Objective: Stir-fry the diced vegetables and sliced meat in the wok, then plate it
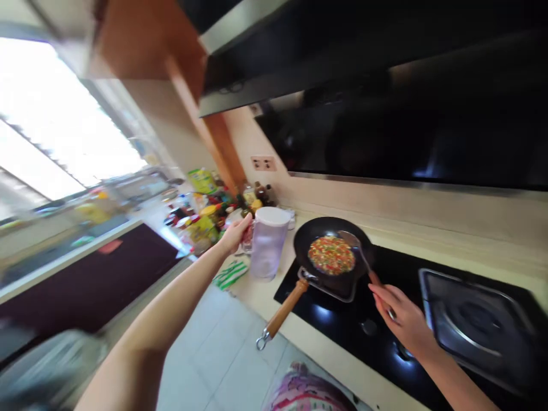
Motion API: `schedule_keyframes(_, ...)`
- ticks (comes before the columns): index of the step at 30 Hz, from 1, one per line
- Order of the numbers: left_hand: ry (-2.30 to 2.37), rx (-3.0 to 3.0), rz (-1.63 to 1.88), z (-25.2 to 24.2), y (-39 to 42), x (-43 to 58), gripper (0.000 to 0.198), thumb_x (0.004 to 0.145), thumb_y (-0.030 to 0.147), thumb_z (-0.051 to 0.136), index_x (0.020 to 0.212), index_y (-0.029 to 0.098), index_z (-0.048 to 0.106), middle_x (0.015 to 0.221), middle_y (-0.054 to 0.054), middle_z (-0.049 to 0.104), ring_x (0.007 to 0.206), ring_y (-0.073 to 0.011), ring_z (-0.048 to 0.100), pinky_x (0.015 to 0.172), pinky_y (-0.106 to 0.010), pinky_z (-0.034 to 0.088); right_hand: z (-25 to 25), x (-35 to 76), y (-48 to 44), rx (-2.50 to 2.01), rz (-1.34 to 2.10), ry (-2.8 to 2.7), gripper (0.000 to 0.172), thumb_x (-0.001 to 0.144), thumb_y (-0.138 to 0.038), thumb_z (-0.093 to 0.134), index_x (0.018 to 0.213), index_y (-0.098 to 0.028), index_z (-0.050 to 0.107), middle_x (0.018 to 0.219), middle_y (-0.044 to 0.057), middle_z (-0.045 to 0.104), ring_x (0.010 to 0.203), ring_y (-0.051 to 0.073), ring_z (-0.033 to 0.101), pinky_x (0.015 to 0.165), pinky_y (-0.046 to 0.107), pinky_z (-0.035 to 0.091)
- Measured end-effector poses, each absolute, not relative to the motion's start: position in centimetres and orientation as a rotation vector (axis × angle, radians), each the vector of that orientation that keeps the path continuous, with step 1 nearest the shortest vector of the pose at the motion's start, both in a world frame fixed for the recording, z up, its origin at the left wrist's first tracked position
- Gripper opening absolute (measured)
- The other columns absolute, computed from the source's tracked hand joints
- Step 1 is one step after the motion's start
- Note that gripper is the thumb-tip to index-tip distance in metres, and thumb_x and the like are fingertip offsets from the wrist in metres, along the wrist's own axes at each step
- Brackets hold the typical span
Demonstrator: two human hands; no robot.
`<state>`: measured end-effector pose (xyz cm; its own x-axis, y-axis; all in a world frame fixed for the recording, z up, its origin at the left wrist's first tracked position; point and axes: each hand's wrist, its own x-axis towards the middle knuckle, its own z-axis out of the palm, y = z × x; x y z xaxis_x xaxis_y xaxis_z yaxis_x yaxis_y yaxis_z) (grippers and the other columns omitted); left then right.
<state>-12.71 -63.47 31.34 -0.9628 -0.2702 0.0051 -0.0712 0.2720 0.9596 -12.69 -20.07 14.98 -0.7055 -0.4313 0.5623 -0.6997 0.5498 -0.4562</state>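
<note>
My left hand (236, 235) is stretched out, its fingers wrapped round the handle of a clear plastic pitcher (269, 251) with a white lid. The pitcher is upright at the counter's edge, left of the stove; whether its base rests on the counter I cannot tell. In my right hand (401, 317) is a spatula (366, 264), held by its brown handle. Its metal blade dips into a black wok (302, 244) at the side of the food. Chopped red, yellow and green food (331, 256) lies in the wok's middle. The wok's wooden handle (286, 307) points toward me.
The wok stands on the left part of a black cooktop (385, 264); a second burner (475, 319) is on the right. Bottles and bags (208, 214) crowd the corner behind the pitcher. A green-striped cloth (231, 274) hangs over the edge. A dark range hood (385, 125) juts out above.
</note>
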Motion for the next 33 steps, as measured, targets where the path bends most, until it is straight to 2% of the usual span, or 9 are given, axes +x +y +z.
schedule_keyframes(4, -2.055, 0.556, -1.682, 31.9, -68.6, -7.2, 0.055, 0.078, 0.072, 0.038, 0.055, 0.022, 0.030, 0.044, 0.009, 0.025, 0.038, -0.0066, 0.028, 0.043, -0.022, 0.033, 12.1, -13.1, -21.2, 1.075, 0.782, -2.508, 0.041, 0.087, -0.024, 0.040, 0.125, -0.030, 0.054, 0.098, 0.007, 0.063, 0.079, 0.017, 0.065, 0.064, 0.024, 0.053)
schedule_keyframes(7, -1.896, 0.655, -1.553, 31.3, -72.5, -3.6, 0.053, 0.078, 0.069, 0.042, 0.056, 0.023, 0.028, 0.045, 0.010, 0.023, 0.039, -0.0065, 0.026, 0.043, -0.022, 0.032, 10.7, -12.3, -22.3, 1.043, 0.693, -2.489, 0.042, 0.087, -0.026, 0.040, 0.126, -0.033, 0.054, 0.108, 0.005, 0.064, 0.086, 0.019, 0.066, 0.066, 0.026, 0.054)
schedule_keyframes(9, -1.812, 0.696, -1.464, 30.1, -74.9, -2.1, 0.050, 0.077, 0.065, 0.047, 0.056, 0.022, 0.031, 0.047, 0.010, 0.028, 0.041, -0.0065, 0.028, 0.045, -0.022, 0.033, 10.0, -11.5, -22.9, 0.998, 0.667, -2.473, 0.043, 0.087, -0.029, 0.041, 0.128, -0.035, 0.052, 0.114, 0.004, 0.063, 0.091, 0.021, 0.065, 0.070, 0.029, 0.054)
schedule_keyframes(14, -1.618, 0.805, -1.331, 25.3, -79.3, -1.5, 0.038, 0.077, 0.048, 0.057, 0.057, 0.019, 0.042, 0.049, 0.007, 0.041, 0.045, -0.0071, 0.037, 0.045, -0.021, 0.032, 8.4, -8.8, -23.3, 0.682, 0.772, -2.664, 0.057, 0.081, -0.026, 0.043, 0.138, -0.027, 0.038, 0.121, 0.006, 0.061, 0.096, 0.021, 0.065, 0.069, 0.030, 0.056)
schedule_keyframes(19, -1.480, 0.955, -1.294, 20.7, -82.5, -4.1, 0.029, 0.079, 0.030, 0.052, 0.055, 0.018, 0.044, 0.044, 0.009, 0.044, 0.045, -0.0072, 0.039, 0.044, -0.018, 0.032, 6.7, -7.1, -22.4, 0.106, 0.690, -2.951, 0.040, 0.085, -0.026, 0.042, 0.123, -0.019, 0.052, 0.111, 0.010, 0.063, 0.091, 0.022, 0.065, 0.072, 0.033, 0.054)
schedule_keyframes(22, -1.480, 1.044, -1.293, 19.0, -83.8, -5.9, 0.027, 0.075, 0.029, 0.052, 0.051, 0.019, 0.045, 0.039, 0.010, 0.044, 0.044, -0.0085, 0.040, 0.042, -0.019, 0.032, 5.6, -7.0, -22.3, -0.105, 0.543, -3.087, 0.048, 0.084, -0.027, 0.049, 0.131, -0.015, 0.047, 0.114, 0.014, 0.061, 0.096, 0.026, 0.062, 0.078, 0.036, 0.051)
schedule_keyframes(26, -1.492, 1.060, -1.306, 18.1, -84.4, -7.1, 0.029, 0.068, 0.035, 0.054, 0.047, 0.021, 0.041, 0.034, 0.012, 0.043, 0.043, -0.0097, 0.040, 0.043, -0.022, 0.036, 4.4, -7.3, -23.5, -0.130, 0.562, -3.133, 0.056, 0.081, -0.032, 0.059, 0.134, -0.019, 0.045, 0.106, 0.011, 0.065, 0.094, 0.024, 0.063, 0.077, 0.032, 0.050)
schedule_keyframes(29, -1.468, 1.049, -1.323, 18.6, -84.1, -7.6, 0.029, 0.064, 0.035, 0.053, 0.044, 0.021, 0.039, 0.032, 0.014, 0.043, 0.044, -0.0105, 0.041, 0.044, -0.025, 0.038, 3.7, -7.7, -24.6, -0.156, 0.582, -3.111, 0.043, 0.082, -0.032, 0.058, 0.123, -0.021, 0.056, 0.098, 0.009, 0.067, 0.087, 0.023, 0.065, 0.072, 0.031, 0.050)
schedule_keyframes(33, -1.464, 1.038, -1.338, 19.5, -83.6, -8.5, 0.028, 0.063, 0.035, 0.050, 0.042, 0.022, 0.037, 0.031, 0.013, 0.041, 0.042, -0.0117, 0.038, 0.043, -0.026, 0.037, 2.8, -8.0, -25.0, -0.191, 0.594, -3.055, 0.029, 0.082, -0.030, 0.057, 0.108, -0.021, 0.064, 0.091, 0.008, 0.069, 0.084, 0.024, 0.066, 0.073, 0.032, 0.051)
